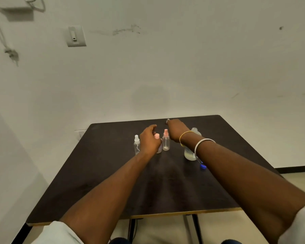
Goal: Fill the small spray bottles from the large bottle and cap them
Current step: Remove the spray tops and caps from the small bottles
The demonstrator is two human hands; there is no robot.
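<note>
Three small clear spray bottles stand in a row on the dark table (113, 182). The left one (136, 144) has a white sprayer. The middle one (158, 138) has a pink top, and my left hand (149, 139) curls around it, hiding most of its body. The right one (166, 142) has a pink sprayer and stands free. My right hand (176, 130) hovers just behind and to the right of it, holding nothing that I can see. The large clear bottle (189, 154), uncapped and with some pale liquid, stands behind my right wrist. Its blue cap (203, 166) lies on the table.
The table's far edge meets a white wall (165, 76). Its near edge (148, 215) is close to my body, with black legs (132, 229) beneath it. A wall switch (76, 36) and cables (11, 53) are at the upper left.
</note>
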